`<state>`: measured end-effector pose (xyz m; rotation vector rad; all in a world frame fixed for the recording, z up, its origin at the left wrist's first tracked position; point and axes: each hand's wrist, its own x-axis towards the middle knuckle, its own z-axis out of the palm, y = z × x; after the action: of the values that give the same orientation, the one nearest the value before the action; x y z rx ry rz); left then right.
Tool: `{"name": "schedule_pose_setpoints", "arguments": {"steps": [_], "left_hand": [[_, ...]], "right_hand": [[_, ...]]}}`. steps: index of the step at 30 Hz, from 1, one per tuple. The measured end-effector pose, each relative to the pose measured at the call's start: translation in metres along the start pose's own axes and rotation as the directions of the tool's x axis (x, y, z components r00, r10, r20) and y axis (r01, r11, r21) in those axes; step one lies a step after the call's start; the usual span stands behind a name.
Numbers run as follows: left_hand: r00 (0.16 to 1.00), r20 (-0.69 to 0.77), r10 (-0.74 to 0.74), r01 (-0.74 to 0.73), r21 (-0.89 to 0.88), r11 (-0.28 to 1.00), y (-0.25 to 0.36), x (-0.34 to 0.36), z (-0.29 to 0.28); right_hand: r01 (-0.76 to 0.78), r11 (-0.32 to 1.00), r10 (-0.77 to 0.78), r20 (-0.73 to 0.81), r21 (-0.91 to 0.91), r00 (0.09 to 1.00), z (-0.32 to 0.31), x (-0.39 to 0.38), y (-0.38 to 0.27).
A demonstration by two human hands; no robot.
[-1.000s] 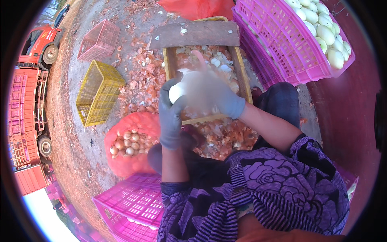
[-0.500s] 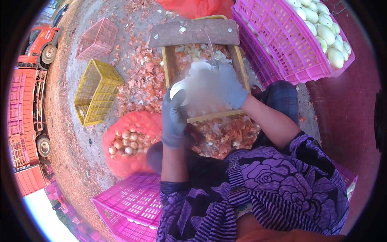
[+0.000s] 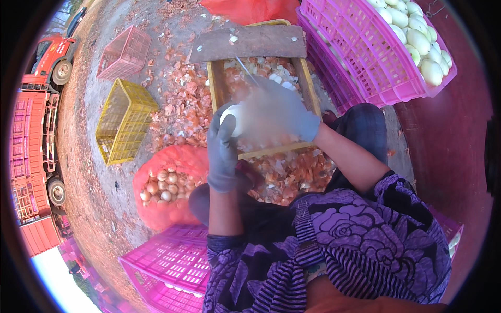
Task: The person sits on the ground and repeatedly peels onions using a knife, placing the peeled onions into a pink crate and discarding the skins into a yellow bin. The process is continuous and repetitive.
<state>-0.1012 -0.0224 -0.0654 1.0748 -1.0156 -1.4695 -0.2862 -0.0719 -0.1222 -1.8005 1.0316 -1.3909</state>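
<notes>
In my grey-gloved left hand (image 3: 223,154) is a peeled white onion (image 3: 234,118), with the fingers wrapped round its left side. My right hand (image 3: 295,112), gloved too, is closed on a knife (image 3: 245,70); its thin blade points up and left, and the handle is hidden in the fist. A blurred patch covers the space between the hands, so I cannot tell whether they touch. Both are above a wooden box (image 3: 314,89) that holds onion skins and white scraps. Across its far end lies a worn board (image 3: 250,43).
At upper right stands a pink crate (image 3: 360,57) heaped with peeled onions. A red net bag (image 3: 177,214) of unpeeled onions sits at left, near another pink crate (image 3: 172,261). A yellow crate (image 3: 125,120) and a faded pink crate (image 3: 125,52) rest on the skin-strewn ground. Farther left is a red truck (image 3: 31,151).
The knife blade has swung from nearly upright to slanting left. My right hand has turned with it. A white piece that showed between the hands no longer shows there; more of the onion is visible.
</notes>
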Motion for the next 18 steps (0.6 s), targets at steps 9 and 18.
{"name": "schedule_pose_setpoints", "arguments": {"steps": [9,18], "left_hand": [[0.999,-0.004,0.044,-0.037,0.456,0.889,0.025,-0.004,0.003],[0.979,-0.134,0.156,-0.088,0.413,0.906,0.008,-0.006,0.009]], "right_hand": [[-0.196,0.979,0.201,0.328,-0.048,0.923,0.006,-0.006,-0.005],[-0.430,0.873,0.362,0.285,0.230,0.887,0.006,-0.005,-0.037]]}}
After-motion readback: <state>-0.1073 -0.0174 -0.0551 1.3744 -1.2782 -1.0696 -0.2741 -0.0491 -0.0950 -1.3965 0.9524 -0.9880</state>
